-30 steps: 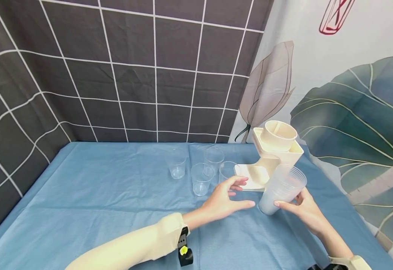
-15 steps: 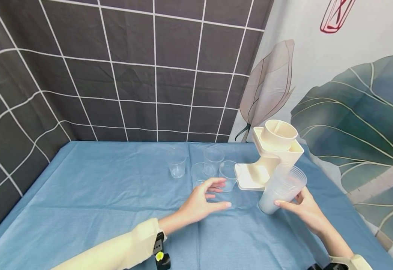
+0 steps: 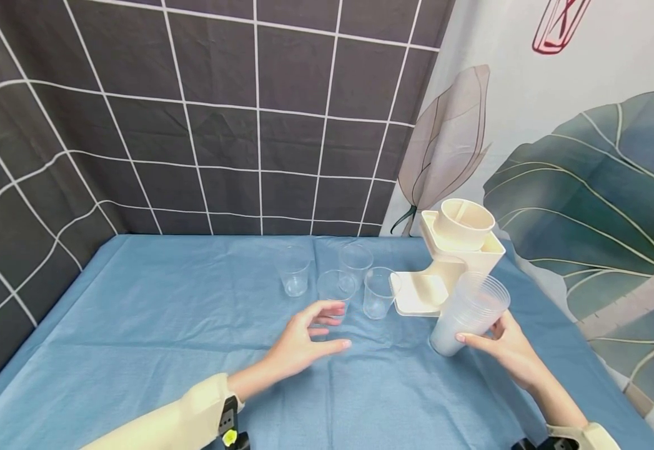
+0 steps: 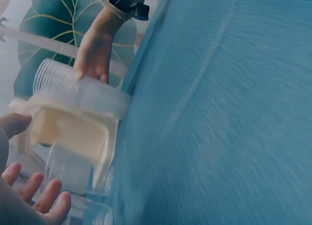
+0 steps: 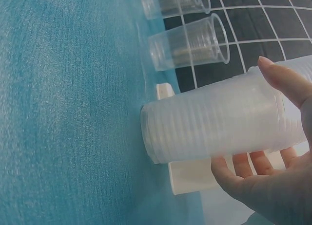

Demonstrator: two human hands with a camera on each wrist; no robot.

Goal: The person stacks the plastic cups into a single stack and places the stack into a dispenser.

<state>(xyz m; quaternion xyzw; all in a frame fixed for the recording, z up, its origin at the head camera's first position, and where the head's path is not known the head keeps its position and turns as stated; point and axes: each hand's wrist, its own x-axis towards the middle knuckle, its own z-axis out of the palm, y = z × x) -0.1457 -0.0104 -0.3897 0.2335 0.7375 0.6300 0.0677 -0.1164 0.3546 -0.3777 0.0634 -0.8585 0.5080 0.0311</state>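
Where the blue surface (image 3: 163, 312) ends at the back and left, a dark cloth wall (image 3: 220, 137) with white lines goes up. On the right hangs a white cloth (image 3: 518, 112) with a big blue-green leaf (image 3: 579, 194) on it. Lots of blue lies between the cups and the left edge, and some more between the two hands. The right edge runs near the right arm (image 3: 557, 406). A cream stand (image 3: 445, 269) sits near the back right corner, and a thin bar (image 3: 461, 214) shows inside its round top. To its left, four clear plastic cups (image 3: 378, 294) stand upright, and blue shows through them. The right hand (image 3: 512, 356) holds a tall stack of clear cups (image 3: 469, 315), one inside another, leaning just in front of the stand. The left hand (image 3: 298, 344) has its thumb and fingers wide apart near the front left cup (image 3: 335, 289); I cannot tell if they touch it.
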